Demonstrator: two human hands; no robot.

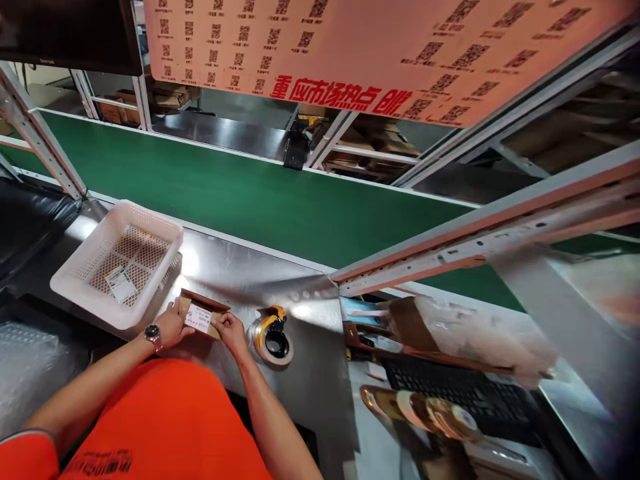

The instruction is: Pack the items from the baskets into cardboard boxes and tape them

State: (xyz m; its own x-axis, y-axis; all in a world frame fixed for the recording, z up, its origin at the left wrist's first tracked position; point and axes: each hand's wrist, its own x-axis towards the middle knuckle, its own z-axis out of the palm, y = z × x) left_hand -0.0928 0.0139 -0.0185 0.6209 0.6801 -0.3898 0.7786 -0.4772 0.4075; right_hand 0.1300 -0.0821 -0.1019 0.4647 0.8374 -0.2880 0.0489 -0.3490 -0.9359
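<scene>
A small brown cardboard box [215, 311] lies on the metal bench near my body, its flap raised at the far side. On or in it is a white printed packet [199, 318]. My left hand [175, 325], with a watch on the wrist, grips the box's left end, thumb over the near edge. At the right end, my right hand [231, 331] pinches the cardboard with bent fingers. Just right of that hand, a tape dispenser [274, 327] with yellow and black parts rests by a roll of tape. A white plastic basket [159, 283] stands to the left, holding a labelled slip [121, 285].
Beyond the metal bench [310, 353] runs a green conveyor belt [240, 193]. To the right are a black keyboard [460, 393], several tape rolls [425, 410] and a metal frame post [480, 233]. A pink code board [340, 47] hangs overhead; bubble wrap [30, 373] lies left.
</scene>
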